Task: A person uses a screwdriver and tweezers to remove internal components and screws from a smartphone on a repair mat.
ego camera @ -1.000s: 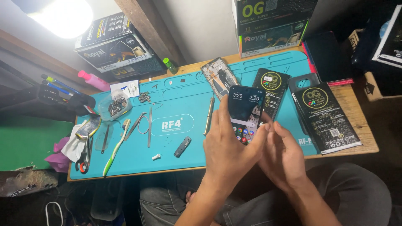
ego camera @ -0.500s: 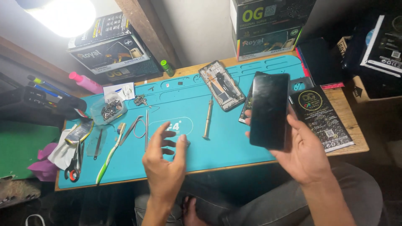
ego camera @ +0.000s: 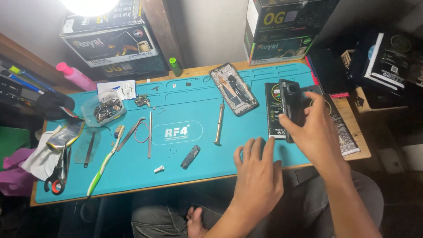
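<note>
Right hand [ego camera: 315, 132]: fingers clamped round a dark phone [ego camera: 291, 108], held edge-up just above the black flat boxes [ego camera: 341, 132] at the mat's right end.
Left hand [ego camera: 257, 174]: empty, fingers spread, palm down on the teal mat [ego camera: 185, 110] near its front edge.
Nearby: metal screwdriver [ego camera: 219, 122], small dark part [ego camera: 190, 157].
Farther: opened phone frame [ego camera: 233, 88], tweezers [ego camera: 150, 134], toothbrush [ego camera: 105, 158], scissors [ego camera: 56, 174].
</note>
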